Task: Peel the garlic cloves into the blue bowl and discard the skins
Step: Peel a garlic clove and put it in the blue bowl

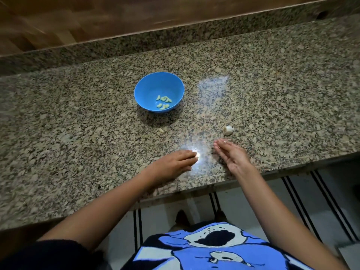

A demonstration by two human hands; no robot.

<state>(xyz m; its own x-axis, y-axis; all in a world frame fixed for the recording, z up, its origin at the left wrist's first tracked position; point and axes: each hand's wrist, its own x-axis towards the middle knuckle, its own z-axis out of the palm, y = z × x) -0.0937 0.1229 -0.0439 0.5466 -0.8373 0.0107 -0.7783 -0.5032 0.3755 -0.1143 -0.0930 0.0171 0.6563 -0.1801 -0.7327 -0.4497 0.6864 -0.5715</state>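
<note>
While the left hand (173,161) and right hand (232,155) each show a wide, empty grip, the garlic piece (228,130) lies just far of the right hand. It looks light, firm and papery, likely best pinched across its sides.

blue bowl (148,90) | pale, perhaps greenish cloves (164,102) | speckled granite counter (272,94)

A speckled granite counter (78,152) is seen in dim light, backed by a granite upstand (175,39) and wood panelling (97,14). A bright glare (196,162) is reflected on it. A pale striped floor (292,201) is seen below.
</note>
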